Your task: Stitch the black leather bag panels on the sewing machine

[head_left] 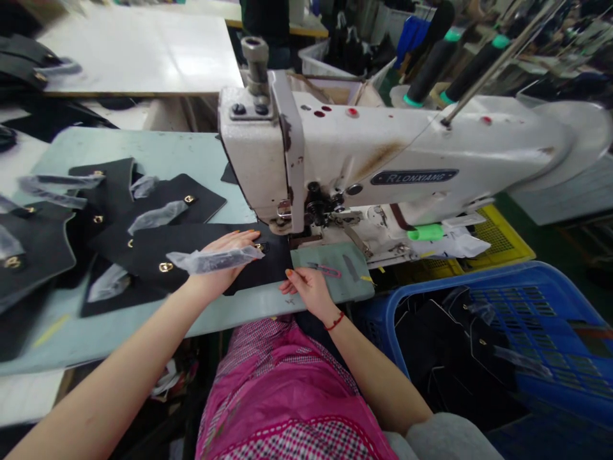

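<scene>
A black leather piece (261, 268) with a gold clasp lies flat under the head of a white sewing machine (364, 160). My left hand (225, 255) rests on it with fingers stretched flat, a clear plastic strip (211, 259) lying across the hand. At the piece's right edge, close to the needle area, my right hand (309, 287) pinches the leather with thumb and fingers together. Small pink-handled snips (325, 269) lie just beyond the right hand.
Several black leather pieces (119, 230) with gold clasps and plastic wraps are spread over the pale green table (124, 326) to the left. A blue plastic crate (531, 319) with more black pieces stands at the right. Thread cones (431, 70) stand behind the machine.
</scene>
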A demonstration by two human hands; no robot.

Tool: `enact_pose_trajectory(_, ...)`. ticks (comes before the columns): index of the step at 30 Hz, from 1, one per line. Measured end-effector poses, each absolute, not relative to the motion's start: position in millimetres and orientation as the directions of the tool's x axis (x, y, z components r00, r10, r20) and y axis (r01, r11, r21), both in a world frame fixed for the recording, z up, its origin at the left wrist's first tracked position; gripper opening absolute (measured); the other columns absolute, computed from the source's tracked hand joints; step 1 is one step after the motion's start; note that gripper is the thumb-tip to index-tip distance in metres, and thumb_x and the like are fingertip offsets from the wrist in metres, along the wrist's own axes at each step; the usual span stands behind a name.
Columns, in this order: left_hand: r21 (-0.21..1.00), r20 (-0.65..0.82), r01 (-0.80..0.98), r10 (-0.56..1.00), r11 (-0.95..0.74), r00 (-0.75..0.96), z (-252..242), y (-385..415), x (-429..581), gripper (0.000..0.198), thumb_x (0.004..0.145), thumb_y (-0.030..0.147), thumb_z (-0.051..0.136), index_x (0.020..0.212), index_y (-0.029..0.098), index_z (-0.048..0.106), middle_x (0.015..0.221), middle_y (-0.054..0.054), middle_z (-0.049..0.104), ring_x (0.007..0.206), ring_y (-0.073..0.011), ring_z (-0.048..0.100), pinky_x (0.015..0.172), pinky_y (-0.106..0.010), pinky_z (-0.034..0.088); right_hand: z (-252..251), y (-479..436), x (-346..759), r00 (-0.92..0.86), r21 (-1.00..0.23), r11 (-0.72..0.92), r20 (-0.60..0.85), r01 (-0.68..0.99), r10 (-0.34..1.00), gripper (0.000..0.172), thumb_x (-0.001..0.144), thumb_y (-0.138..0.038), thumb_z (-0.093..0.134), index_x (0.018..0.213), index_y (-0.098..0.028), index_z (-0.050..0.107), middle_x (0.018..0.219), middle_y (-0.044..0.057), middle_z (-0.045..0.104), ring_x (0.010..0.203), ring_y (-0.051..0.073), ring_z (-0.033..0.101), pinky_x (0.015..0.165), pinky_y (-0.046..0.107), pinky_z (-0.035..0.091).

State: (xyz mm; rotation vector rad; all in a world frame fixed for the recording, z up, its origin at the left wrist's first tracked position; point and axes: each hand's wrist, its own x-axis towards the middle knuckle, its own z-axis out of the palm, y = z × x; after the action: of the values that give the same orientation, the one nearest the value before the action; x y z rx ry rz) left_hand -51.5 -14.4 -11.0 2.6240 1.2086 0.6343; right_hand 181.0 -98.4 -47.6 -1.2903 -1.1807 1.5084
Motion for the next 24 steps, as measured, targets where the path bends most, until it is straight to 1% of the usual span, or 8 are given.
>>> enact_pose_trajectory(5, 0.282, 0.302, 0.692, 0.746, -0.665, 0.594, -10, -16, -51, 0.039, 0.102, 0.043, 0.036, 0.119, 0.018, 0.061, 0.135, -0.01, 0.065, 0.128, -0.0234, 0.059, 0.115, -0.044, 0.041, -46, -97, 184, -0.165, -0.967, -0.254, -0.251, 0.001, 0.954, 0.057, 0.087, -0.068, 0.054, 0.076, -0.014, 0.069, 0.076, 0.009, 0.074, 0.064, 0.014, 0.069, 0.065, 0.025, 0.054)
enact_pose_trajectory(10, 0.258, 0.303, 0.686, 0.731, -0.681, 0.612, -10, -14, -53, 0.029, 0.102, 0.037, 0.043, 0.118, 0.019, 0.059, 0.134, -0.008, 0.066, 0.126, -0.0193, 0.06, 0.115, -0.042, 0.041, -41, -98, 185, -0.194, -0.958, -0.285, -0.276, -0.019, 0.941, 0.058, 0.087, -0.068, 0.055, 0.075, -0.013, 0.07, 0.074, 0.009, 0.074, 0.064, 0.014, 0.07, 0.064, 0.025, 0.054)
enact_pose_trajectory(13, 0.246, 0.319, 0.68, 0.72, -0.691, 0.616, -10, -14, -54, 0.029, 0.102, 0.036, 0.044, 0.119, 0.018, 0.059, 0.133, -0.008, 0.066, 0.126, -0.0195, 0.06, 0.115, -0.042, 0.04, -39, -97, 184, -0.202, -0.948, -0.314, -0.299, -0.046, 0.933, 0.059, 0.086, -0.069, 0.055, 0.074, -0.013, 0.069, 0.073, 0.009, 0.073, 0.063, 0.014, 0.069, 0.062, 0.024, 0.053)
enact_pose_trajectory(15, 0.233, 0.305, 0.691, 0.726, -0.684, 0.616, -9, -13, -53, 0.032, 0.102, 0.036, 0.041, 0.12, 0.017, 0.059, 0.134, -0.009, 0.066, 0.127, -0.0201, 0.059, 0.116, -0.041, 0.039, -37, -96, 185, -0.207, -0.94, -0.335, -0.318, -0.057, 0.925, 0.06, 0.084, -0.07, 0.056, 0.075, -0.013, 0.07, 0.073, 0.009, 0.073, 0.063, 0.014, 0.069, 0.062, 0.024, 0.053)
enact_pose_trajectory(18, 0.226, 0.246, 0.707, 0.742, -0.67, 0.624, -9, -7, -54, 0.038, 0.103, 0.038, 0.035, 0.118, 0.015, 0.062, 0.134, -0.012, 0.065, 0.127, -0.0221, 0.059, 0.116, -0.044, 0.038, -34, -92, 185, -0.222, -0.935, -0.35, -0.328, -0.064, 0.918, 0.06, 0.084, -0.071, 0.056, 0.074, -0.013, 0.07, 0.072, 0.009, 0.073, 0.063, 0.014, 0.069, 0.062, 0.024, 0.053)
enact_pose_trajectory(20, 0.232, 0.232, 0.702, 0.739, -0.673, 0.632, -9, -2, -55, 0.044, 0.103, 0.042, 0.031, 0.115, 0.016, 0.065, 0.132, -0.013, 0.066, 0.126, -0.0236, 0.059, 0.115, -0.045, 0.038, -31, -88, 185, -0.229, -0.93, -0.361, -0.336, -0.076, 0.914, 0.06, 0.083, -0.07, 0.057, 0.074, -0.013, 0.07, 0.072, 0.008, 0.073, 0.063, 0.014, 0.069, 0.062, 0.023, 0.053)
enact_pose_trajectory(24, 0.243, 0.255, 0.693, 0.734, -0.679, 0.629, -3, 8, -54, 0.063, 0.102, 0.055, 0.02, 0.111, 0.017, 0.07, 0.121, -0.012, 0.071, 0.121, -0.0272, 0.061, 0.114, -0.048, 0.038, -27, -80, 185, -0.24, -0.914, -0.39, -0.356, -0.111, 0.903, 0.057, 0.081, -0.069, 0.061, 0.073, -0.013, 0.069, 0.072, 0.008, 0.073, 0.061, 0.013, 0.068, 0.062, 0.024, 0.054)
